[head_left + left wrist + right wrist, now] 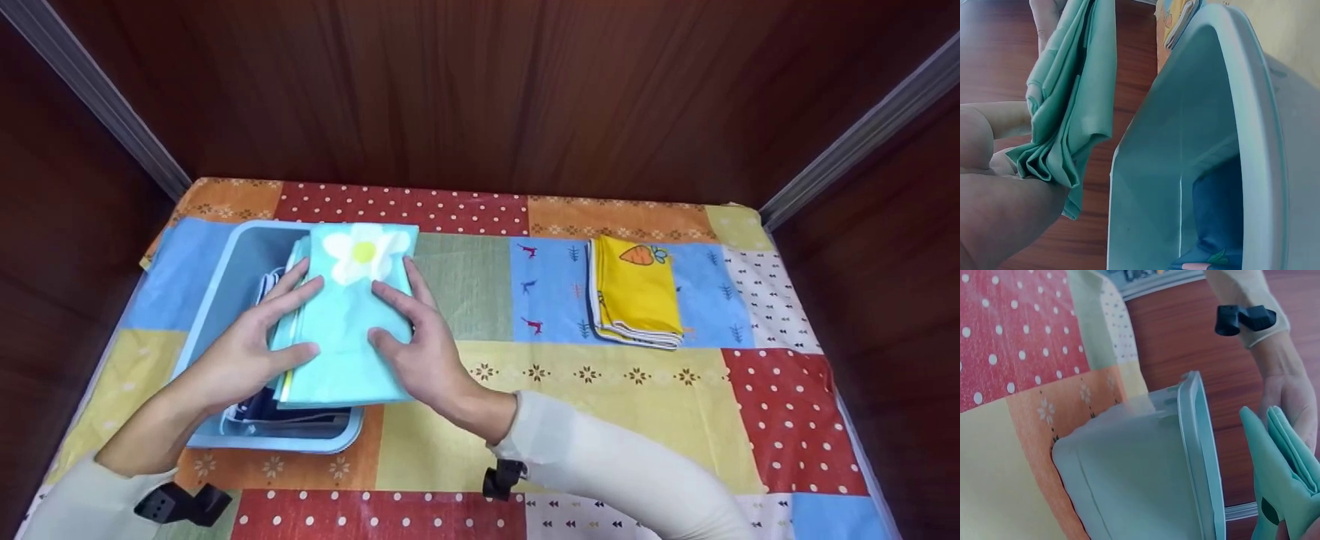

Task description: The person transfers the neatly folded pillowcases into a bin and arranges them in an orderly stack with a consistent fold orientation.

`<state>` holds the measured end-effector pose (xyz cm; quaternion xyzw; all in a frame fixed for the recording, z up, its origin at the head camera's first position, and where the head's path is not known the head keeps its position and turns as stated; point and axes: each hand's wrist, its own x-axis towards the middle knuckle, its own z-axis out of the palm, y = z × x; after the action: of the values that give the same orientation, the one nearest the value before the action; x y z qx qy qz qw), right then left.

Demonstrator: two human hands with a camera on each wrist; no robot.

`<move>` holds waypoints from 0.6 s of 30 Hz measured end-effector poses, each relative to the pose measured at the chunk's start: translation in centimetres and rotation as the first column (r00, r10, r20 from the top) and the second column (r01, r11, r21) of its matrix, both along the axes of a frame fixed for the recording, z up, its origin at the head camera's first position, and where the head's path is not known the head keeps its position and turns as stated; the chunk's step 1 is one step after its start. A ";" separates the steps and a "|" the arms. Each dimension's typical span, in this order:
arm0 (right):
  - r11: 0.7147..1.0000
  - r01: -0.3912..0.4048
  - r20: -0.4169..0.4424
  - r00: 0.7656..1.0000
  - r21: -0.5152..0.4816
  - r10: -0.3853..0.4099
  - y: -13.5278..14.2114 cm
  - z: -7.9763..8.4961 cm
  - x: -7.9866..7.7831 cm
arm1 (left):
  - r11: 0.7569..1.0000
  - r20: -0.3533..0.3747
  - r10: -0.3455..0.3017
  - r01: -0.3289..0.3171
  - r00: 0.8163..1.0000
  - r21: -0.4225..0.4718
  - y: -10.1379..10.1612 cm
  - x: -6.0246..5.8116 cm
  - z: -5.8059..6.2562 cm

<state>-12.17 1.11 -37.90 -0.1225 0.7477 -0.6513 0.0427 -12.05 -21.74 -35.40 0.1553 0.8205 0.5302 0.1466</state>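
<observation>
Above the near side of the blue tub [244, 262], two pale sleeves [615, 457] come in, each bearing a small black device [504, 480]. Ahead of them we note the left hand [247, 349] over the tub and the right hand [427, 352] just past its right rim. Both grip a folded turquoise cloth [352, 322] between them, thumbs and some fingers spread on its upper face. We find this cloth raised over the tub's right part, reaching beyond the rim, a white daisy at its far end. Beneath, inside the tub, we see a dark blue cloth [1221, 197], partly hidden. Under the tub runs a patchwork tablecloth [555, 420]. Well right of the tub lies a folded yellow cloth [637, 292] with a carrot print. Beyond the tub we record a brown wood-grain panel [480, 90]
</observation>
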 end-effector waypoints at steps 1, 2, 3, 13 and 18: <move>1.000 0.000 -0.003 1.000 0.000 0.000 -0.1 0.0 0.0 | 1.000 -0.004 -0.003 0.003 1.000 0.001 -0.1 0.0 0.0; 1.000 0.000 -0.004 1.000 0.001 0.000 -0.2 0.0 0.0 | 1.000 -0.008 -0.007 0.007 1.000 0.003 -0.2 0.0 0.0; 1.000 -0.001 -0.003 1.000 0.003 0.001 -0.3 0.0 0.0 | 1.000 -0.010 -0.011 0.011 1.000 0.006 -0.4 0.1 -0.1; 1.000 -0.009 -0.009 1.000 0.003 0.009 -1.1 -0.1 0.1 | 1.000 -0.018 -0.014 0.014 1.000 0.016 -1.4 0.1 -0.3; 0.999 -0.038 0.003 0.999 0.024 0.038 -1.4 0.0 -0.1 | 1.000 -0.019 -0.010 0.010 1.000 -0.002 -1.9 0.0 -0.3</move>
<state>-12.27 -0.31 -37.86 -0.1351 0.7531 -0.6413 0.0576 -12.03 -23.65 -35.69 0.1644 0.8216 0.5273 0.1414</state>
